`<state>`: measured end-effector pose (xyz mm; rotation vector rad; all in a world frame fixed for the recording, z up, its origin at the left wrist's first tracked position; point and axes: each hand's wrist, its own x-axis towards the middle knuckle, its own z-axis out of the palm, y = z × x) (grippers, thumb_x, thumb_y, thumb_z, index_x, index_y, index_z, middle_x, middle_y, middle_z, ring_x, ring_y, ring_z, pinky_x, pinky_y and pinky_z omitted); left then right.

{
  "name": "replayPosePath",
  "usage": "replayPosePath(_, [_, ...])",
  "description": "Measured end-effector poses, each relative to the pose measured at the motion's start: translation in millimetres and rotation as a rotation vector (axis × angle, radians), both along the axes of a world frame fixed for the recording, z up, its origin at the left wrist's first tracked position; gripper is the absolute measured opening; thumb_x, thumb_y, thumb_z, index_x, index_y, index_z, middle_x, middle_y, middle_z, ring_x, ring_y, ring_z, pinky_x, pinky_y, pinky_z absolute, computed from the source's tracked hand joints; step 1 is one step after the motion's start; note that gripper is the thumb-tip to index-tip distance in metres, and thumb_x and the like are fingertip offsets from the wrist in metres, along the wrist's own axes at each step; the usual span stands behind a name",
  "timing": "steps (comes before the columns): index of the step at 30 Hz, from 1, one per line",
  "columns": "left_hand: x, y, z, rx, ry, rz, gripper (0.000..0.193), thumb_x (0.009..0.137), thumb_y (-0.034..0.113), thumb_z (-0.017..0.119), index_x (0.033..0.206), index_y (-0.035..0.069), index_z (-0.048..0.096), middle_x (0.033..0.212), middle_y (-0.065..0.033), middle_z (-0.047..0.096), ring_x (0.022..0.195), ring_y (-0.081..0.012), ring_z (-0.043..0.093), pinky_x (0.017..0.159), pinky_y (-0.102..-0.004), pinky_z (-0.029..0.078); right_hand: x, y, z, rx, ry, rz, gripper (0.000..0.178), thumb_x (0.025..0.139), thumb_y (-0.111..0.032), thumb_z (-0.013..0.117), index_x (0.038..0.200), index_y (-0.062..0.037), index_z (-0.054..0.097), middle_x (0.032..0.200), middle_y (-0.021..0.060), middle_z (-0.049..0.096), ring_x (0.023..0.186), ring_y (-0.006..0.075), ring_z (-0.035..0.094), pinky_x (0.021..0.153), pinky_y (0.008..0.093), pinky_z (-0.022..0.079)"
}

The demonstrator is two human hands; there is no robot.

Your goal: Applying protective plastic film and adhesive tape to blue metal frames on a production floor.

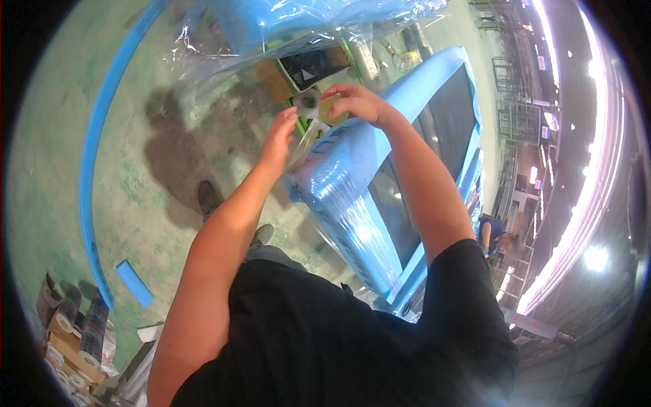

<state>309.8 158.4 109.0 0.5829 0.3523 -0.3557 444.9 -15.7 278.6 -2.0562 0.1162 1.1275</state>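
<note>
My right hand (358,105) grips a roll of clear yellowish tape (332,110), its fingers curled over the rim. Facing it from the left is my left hand (279,133), fingers stretched upward and slightly apart. A thin clear strip, seemingly tape, shows between that hand and a blue-padded corner; whether the fingers touch it I cannot make out. Beneath my right forearm stands a large frame with dark panels (447,108), its edges covered in blue foam padding (346,152). Shiny clear film (366,230) wraps the nearer end of the padding.
Another blue-padded item in loose clear film (298,24) stands ahead, beside an open box (312,68). A long blue foam strip (91,149) and a short piece (135,283) lie on the left floor. Dark rolls (93,336) stand lower left. Another person (494,234) is at right.
</note>
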Motion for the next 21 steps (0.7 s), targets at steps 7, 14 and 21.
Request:
replayPosePath(7, [-44.2,9.0,-25.0,-0.017,0.138,-0.238,0.062,0.104,0.050,0.054,0.150,0.008,0.056,0.146,-0.0147,0.062,0.127,-0.0279,0.061,0.104,-0.0417,0.050,0.3,6.9,-18.4,-0.202,-0.256,0.221,0.067,0.069,-0.032,0.084,0.128,-0.0050,0.069,0.109,0.0126,0.073,0.103,0.0223,0.069,0.089,0.0353,0.055])
replayPosePath(14, [-14.5,-4.2,-27.3,-0.077,0.207,-0.279,0.057,0.107,0.042,0.056,0.156,0.014,0.047,0.142,-0.0117,0.063,0.120,-0.0274,0.065,0.098,-0.0432,0.056,10.0,11.4,-39.6,-0.270,-0.295,0.425,0.072,0.063,-0.032,0.086,0.128,-0.0052,0.069,0.112,0.0146,0.074,0.107,0.0264,0.070,0.094,0.0385,0.055])
replayPosePath(21, [33.4,-11.8,-30.3,-0.366,-0.017,-0.277,0.053,0.108,0.033,0.055,0.157,0.017,0.044,0.144,-0.0082,0.062,0.130,-0.0247,0.062,0.105,-0.0474,0.055,18.8,11.0,-73.0,-0.319,-0.132,0.451,0.088,0.060,-0.029,0.090,0.139,-0.0024,0.061,0.121,0.0170,0.071,0.113,0.0286,0.068,0.097,0.0391,0.054])
